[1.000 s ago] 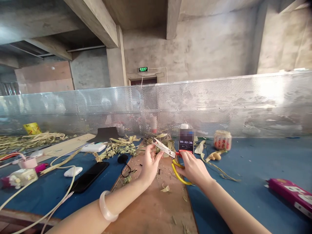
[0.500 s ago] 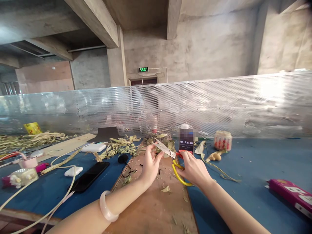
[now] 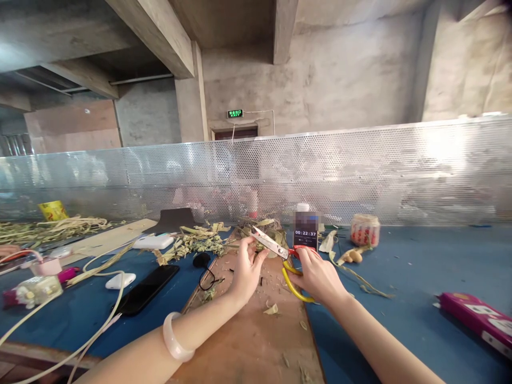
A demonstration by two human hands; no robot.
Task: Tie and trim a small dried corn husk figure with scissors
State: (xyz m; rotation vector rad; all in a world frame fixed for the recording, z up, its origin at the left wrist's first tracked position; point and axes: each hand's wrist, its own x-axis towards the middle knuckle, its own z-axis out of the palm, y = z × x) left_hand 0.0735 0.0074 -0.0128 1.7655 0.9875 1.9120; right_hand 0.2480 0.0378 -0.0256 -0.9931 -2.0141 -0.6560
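My right hand (image 3: 320, 273) is closed round the yellow and red handles of a pair of scissors (image 3: 272, 245), whose metal blades point up and left over a brown board (image 3: 256, 330). Beside the blades is my left hand (image 3: 248, 266), thumb and forefinger curled towards each other. What it pinches, if anything, is too small to make out. A white bangle (image 3: 175, 337) circles the left wrist. Dried leaves (image 3: 276, 234) lie heaped at the board's far end, behind the scissors, with small scraps scattered nearer.
A phone showing a timer (image 3: 306, 234) stands behind my right hand. On the blue table are a black phone (image 3: 150, 290), cables, dried plants (image 3: 200, 241), a red-and-white jar (image 3: 365, 231) and a magenta box (image 3: 476, 320). A perforated metal screen (image 3: 320, 176) runs behind.
The timer display has moved from 22:36 to 22:37. A part of a hand has appeared at the far left edge. Both my hands and the scissors look nearly unmoved.
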